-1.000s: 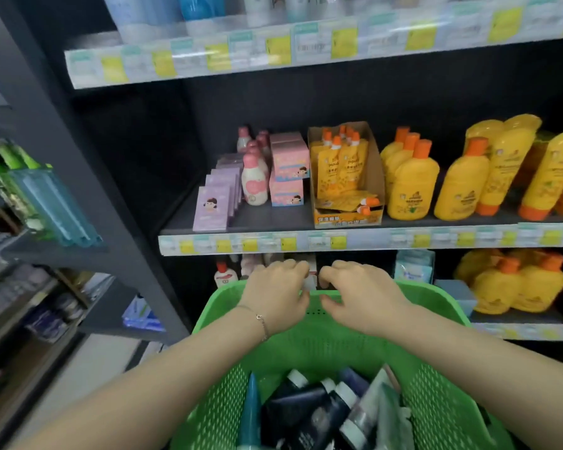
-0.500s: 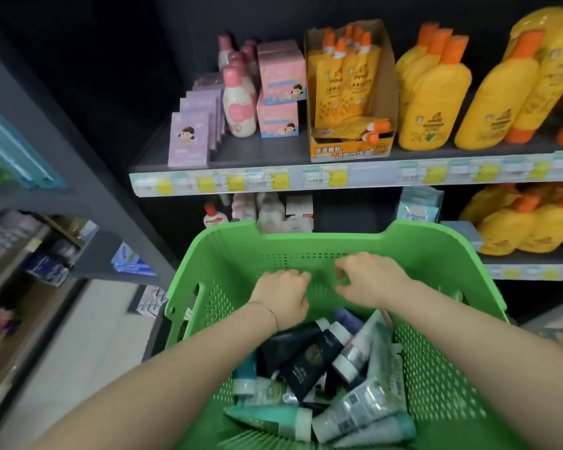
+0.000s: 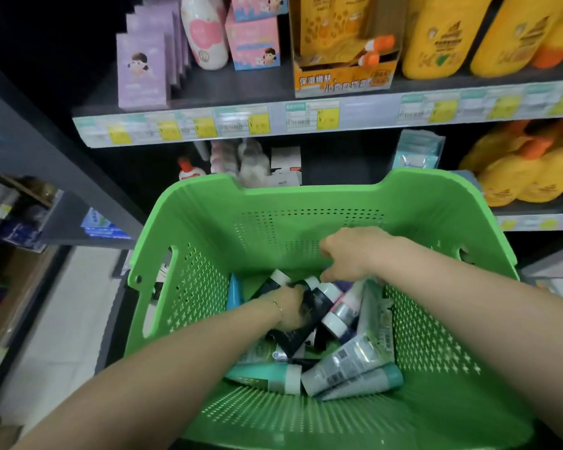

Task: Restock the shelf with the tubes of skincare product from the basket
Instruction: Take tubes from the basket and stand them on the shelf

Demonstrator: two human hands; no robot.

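Basket: the green basket (image 3: 306,414) fills the near middle of the view, its perforated walls rising on all sides.
Tubes: the tubes (image 3: 348,362) lie jumbled on the basket floor; grey, teal and dark ones overlap, most with white caps.
Left hand: the left hand (image 3: 290,310) is down among the pile, fingers curled over a black tube (image 3: 316,315) and gripping it; a thin bracelet (image 3: 277,306) sits on the wrist.
Right hand: the right hand (image 3: 351,254) hangs over the far end of the pile, fingers bent downward toward the white caps; blur hides whether it holds anything.
Floor: pale floor (image 3: 62,319) shows to the left of the basket.
Lower shelf: beyond the basket's far rim, yellow bottles with orange caps (image 3: 517,177) stand at the right, with pale blue packs (image 3: 416,154) just left of them.
Upper shelf: the price strip (image 3: 306,121) runs across the far edge. From left to right stand purple boxes (image 3: 142,73), a pink-and-white bottle (image 3: 205,34), pink-and-blue boxes (image 3: 254,43), an orange display carton (image 3: 342,76) and large yellow bottles (image 3: 436,37).
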